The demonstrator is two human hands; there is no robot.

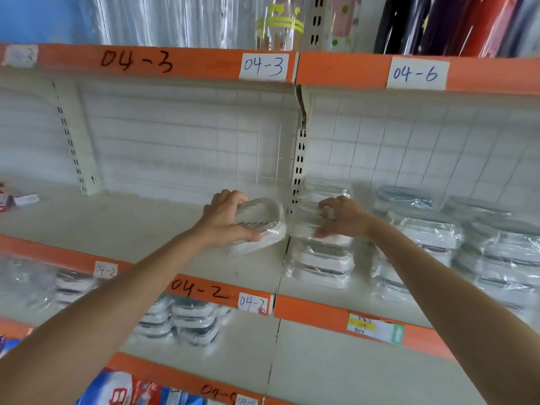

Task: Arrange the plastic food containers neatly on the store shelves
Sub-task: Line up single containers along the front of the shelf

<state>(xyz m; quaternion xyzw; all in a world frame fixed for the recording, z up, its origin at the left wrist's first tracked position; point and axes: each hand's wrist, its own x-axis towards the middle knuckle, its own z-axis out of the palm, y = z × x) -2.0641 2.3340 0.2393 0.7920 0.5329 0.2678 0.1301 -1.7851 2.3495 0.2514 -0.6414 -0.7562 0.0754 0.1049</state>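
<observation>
My left hand (226,222) grips a plastic-wrapped white container (264,226), tilted, with its base near the right end of the middle shelf (117,229) marked 04-2. My right hand (342,216) grips the top container (306,226) of a stack of wrapped containers (321,264) just right of the shelf upright (299,159). More stacks of the same containers (423,238) fill the right bay of that shelf. Other wrapped containers (193,323) sit on the shelf below.
The white wire-grid back panel (190,147) closes the rear. The orange edge (175,62) of the shelf above hangs over the bay. Small red and white items (11,200) lie at the far left. Blue and red packets (122,390) fill the bottom shelf.
</observation>
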